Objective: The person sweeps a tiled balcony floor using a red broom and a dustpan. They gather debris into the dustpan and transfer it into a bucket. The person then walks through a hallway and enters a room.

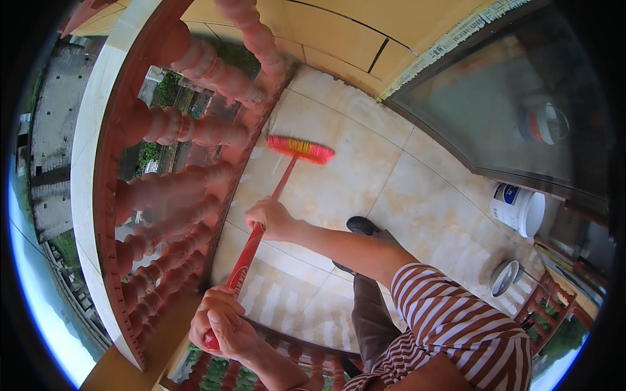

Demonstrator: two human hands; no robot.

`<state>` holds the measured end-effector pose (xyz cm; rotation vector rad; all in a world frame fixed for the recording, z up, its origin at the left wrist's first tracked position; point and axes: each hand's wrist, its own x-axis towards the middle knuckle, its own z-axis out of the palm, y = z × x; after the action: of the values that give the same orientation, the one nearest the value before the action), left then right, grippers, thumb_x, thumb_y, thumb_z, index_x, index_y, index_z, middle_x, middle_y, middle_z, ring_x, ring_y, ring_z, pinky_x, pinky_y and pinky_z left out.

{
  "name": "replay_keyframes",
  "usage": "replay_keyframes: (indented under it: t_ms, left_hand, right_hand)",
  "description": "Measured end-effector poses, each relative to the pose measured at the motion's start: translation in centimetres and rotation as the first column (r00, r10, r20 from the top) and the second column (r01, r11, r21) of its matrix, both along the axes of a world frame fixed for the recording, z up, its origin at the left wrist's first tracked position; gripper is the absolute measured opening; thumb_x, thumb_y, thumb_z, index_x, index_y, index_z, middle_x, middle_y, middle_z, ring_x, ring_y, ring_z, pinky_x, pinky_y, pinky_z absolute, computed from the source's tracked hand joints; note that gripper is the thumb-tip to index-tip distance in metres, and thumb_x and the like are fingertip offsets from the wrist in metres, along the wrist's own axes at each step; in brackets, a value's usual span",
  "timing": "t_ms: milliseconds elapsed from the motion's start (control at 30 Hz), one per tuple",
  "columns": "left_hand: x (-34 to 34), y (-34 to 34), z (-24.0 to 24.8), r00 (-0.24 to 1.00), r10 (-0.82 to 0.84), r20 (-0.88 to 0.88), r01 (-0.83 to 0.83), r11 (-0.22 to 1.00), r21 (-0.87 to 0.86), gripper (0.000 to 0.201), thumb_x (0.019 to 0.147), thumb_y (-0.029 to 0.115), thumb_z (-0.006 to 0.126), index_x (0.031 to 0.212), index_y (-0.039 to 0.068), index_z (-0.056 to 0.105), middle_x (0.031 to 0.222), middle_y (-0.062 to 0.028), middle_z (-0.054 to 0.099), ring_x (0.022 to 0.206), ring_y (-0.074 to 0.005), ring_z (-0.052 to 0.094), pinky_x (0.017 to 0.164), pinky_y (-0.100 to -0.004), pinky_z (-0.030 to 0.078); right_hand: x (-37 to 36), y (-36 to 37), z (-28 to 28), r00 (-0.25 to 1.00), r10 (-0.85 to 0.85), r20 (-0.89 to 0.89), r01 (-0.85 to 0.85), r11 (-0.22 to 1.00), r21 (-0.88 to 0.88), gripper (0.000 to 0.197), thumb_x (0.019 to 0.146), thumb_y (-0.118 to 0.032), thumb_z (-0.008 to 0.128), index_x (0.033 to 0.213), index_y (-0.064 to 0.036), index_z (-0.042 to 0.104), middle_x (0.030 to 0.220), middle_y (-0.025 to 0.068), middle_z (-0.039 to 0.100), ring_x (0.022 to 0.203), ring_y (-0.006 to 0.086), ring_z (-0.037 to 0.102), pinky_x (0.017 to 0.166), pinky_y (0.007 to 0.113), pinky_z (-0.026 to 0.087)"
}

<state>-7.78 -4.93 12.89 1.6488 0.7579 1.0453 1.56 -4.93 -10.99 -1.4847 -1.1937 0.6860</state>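
A broom with a red handle [245, 259] runs slantwise across the tiled floor. Its head [301, 149], with pink and yellow bristles, is down at the tiles near the foot of the balustrade. My right hand [270, 218] is closed around the middle of the handle, its arm reaching across from a brown-and-white striped sleeve [450, 300]. Around the handle's upper end wraps my left hand [222, 324], nearest the lower edge of the view. My dark shoe [362, 225] stands on the tiles to the right of the handle.
Red-brown balusters [189, 127] under a pale rail [94, 130] line the left side. A yellow wall [339, 39] and a dark-framed glass panel [489, 91] bound the far and right sides. A white bucket [518, 210] and a round metal pan [505, 278] are at the right.
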Motion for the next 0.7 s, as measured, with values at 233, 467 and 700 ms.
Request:
replay_keyframes:
  t_ms: [233,467,700]
  left_hand:
    - [4.1,-0.1,4.7,0.897,-0.309,0.317,0.307,0.95,0.056,0.04,0.085,0.018,0.065,0.055,0.004,0.043,0.047,-0.0036,0.046,0.037,-0.0144,0.04,0.043,-0.0301,0.041]
    - [4.2,1.6,-12.5,0.94,0.016,0.342,0.039,0.987,-0.154,0.03,0.087,-0.002,0.05,0.061,0.004,0.036,0.059,-0.0067,0.047,0.058,-0.0164,0.043,0.075,-0.0412,0.045]
    - [-9.9,-4.3,-4.3,0.919,0.393,-0.02,-0.392,0.912,-0.117,0.032,0.085,-0.001,0.044,0.057,0.007,0.032,0.051,-0.0024,0.039,0.052,-0.0131,0.036,0.066,-0.0358,0.04]
  right_hand:
    - [5.1,-2.2,6.0,0.983,0.117,0.138,-0.123,0.992,0.035,0.014,0.063,-0.017,0.066,0.063,-0.0162,0.052,0.056,0.0007,0.056,0.056,0.0243,0.057,0.057,0.037,0.041]
    - [14.6,3.4,-6.8,0.854,0.179,0.489,-0.109,0.98,-0.169,0.016,0.061,-0.01,0.07,0.065,-0.0157,0.056,0.069,0.0034,0.058,0.077,0.0279,0.057,0.067,0.04,0.043]
    - [-8.5,2.3,-5.2,0.849,0.47,0.244,-0.46,0.882,-0.097,0.012,0.058,-0.014,0.067,0.058,-0.0163,0.055,0.062,0.0041,0.058,0.071,0.0272,0.059,0.068,0.042,0.042]
